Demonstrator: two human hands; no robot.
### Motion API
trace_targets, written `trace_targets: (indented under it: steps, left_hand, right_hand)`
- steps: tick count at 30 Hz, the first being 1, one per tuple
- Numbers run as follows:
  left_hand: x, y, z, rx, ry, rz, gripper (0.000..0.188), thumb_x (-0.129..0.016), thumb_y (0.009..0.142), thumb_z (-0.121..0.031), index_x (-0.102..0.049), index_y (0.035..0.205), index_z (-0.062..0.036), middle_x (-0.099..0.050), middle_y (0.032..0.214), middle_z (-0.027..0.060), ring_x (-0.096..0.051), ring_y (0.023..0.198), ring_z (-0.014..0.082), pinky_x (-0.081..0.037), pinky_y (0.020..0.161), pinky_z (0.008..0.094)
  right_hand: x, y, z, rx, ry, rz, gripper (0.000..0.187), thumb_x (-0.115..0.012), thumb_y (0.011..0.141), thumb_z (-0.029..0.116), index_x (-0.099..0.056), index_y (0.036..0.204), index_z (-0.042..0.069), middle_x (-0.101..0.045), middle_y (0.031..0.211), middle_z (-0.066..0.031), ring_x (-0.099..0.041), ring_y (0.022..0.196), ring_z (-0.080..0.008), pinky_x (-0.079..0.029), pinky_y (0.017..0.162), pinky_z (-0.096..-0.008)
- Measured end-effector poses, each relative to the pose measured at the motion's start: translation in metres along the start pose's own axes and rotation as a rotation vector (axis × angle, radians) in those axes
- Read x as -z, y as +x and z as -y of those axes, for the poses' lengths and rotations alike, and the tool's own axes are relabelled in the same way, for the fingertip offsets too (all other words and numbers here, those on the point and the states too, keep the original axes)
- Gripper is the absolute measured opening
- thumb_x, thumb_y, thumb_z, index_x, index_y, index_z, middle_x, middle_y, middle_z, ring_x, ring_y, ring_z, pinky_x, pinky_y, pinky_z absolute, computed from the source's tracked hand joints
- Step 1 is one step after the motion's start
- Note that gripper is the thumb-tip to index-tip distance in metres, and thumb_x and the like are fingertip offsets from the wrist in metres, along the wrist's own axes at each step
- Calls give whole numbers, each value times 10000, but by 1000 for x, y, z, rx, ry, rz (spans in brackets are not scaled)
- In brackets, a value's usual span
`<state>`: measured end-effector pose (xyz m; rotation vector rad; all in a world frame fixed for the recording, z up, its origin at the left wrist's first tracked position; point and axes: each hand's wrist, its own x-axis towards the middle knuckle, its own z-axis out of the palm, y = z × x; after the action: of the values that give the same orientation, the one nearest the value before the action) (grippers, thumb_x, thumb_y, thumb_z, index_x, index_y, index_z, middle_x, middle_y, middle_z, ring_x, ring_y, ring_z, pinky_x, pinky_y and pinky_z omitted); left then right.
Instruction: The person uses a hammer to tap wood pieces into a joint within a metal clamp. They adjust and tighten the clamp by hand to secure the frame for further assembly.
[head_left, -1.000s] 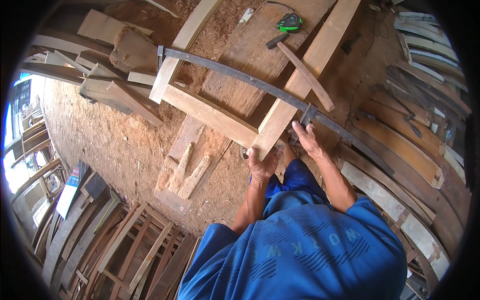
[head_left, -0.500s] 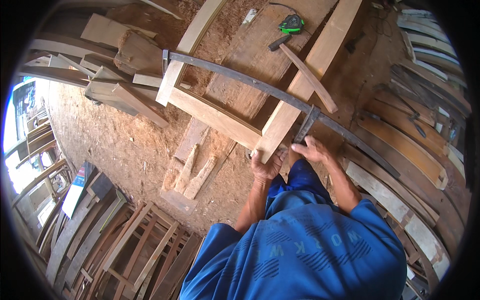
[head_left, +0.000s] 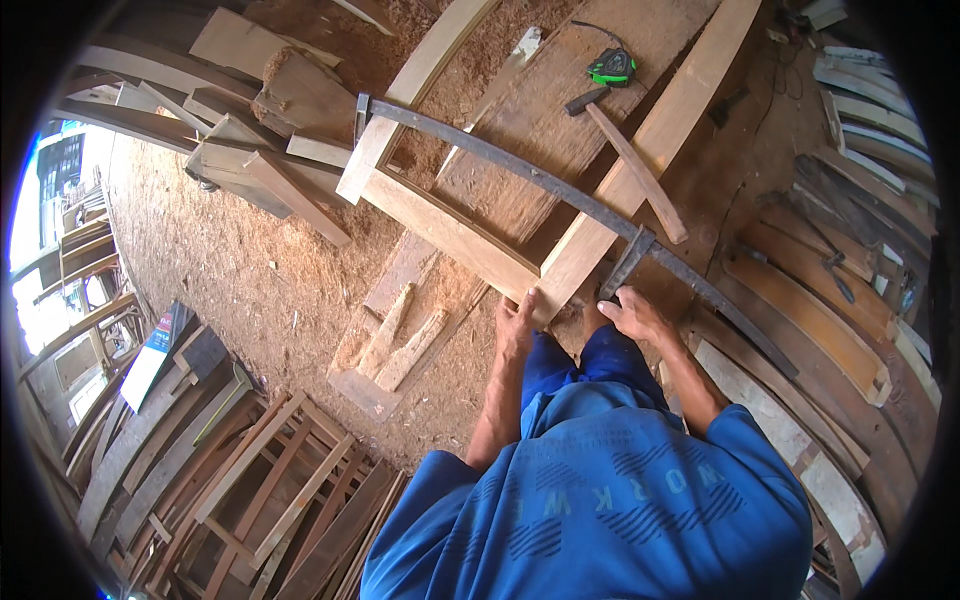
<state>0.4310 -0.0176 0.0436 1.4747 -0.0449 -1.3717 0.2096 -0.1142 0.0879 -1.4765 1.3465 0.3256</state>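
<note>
Bar clamp (head_left: 520, 172): laid across wooden frame (head_left: 450, 230) | left hand (head_left: 514, 324): at frame's near corner, grip—can't tell from here | right hand (head_left: 640, 316): grip pinching clamp's sliding-arm end, right of frame | hammer (head_left: 640, 167): across frame's right rail

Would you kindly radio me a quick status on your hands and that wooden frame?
Left-hand grip at near corner of wooden frame. Right-hand grip at near arm of bar clamp. Clamp spans frame. Hammer lying across right rail.
</note>
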Motion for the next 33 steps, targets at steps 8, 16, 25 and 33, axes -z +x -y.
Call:
trace_targets:
  steps: [8,16,25,33]
  left_hand:
    - [3,4,-8,57,149,-18,424,-710,896,-213,-572,1205,43,-672,1102,126,-630,977,188,-506,864,330]
    - [8,9,-8,61,164,49,397,-701,907,-203,-593,1225,8,-685,1116,91,-632,998,165,-502,879,321]
    - [0,-1,-32,121,252,16,412,-713,889,-199,-595,1220,17,-684,1121,109,-637,995,189,-506,878,338]
    - [14,8,-10,97,126,28,438,-743,862,-206,-600,1198,35,-689,1107,126,-634,1016,193,-502,898,350]
  right_hand:
    - [1,4,-5,-22,38,-52,580,-587,888,440,-598,1062,-113,-598,1092,-362,-583,1086,-468,-468,927,-473]
    - [-5,4,-34,270,52,-60,525,-625,883,345,-544,1173,-85,-591,1149,-340,-565,1112,-469,-463,945,-471]
    - [6,-10,8,93,-116,-66,356,-629,864,220,-602,1109,-37,-644,1047,-297,-596,1028,-471,-487,868,-502]
    - [13,-2,24,37,-238,19,393,-666,865,324,-651,977,-52,-639,959,-322,-623,959,-465,-502,814,-515]
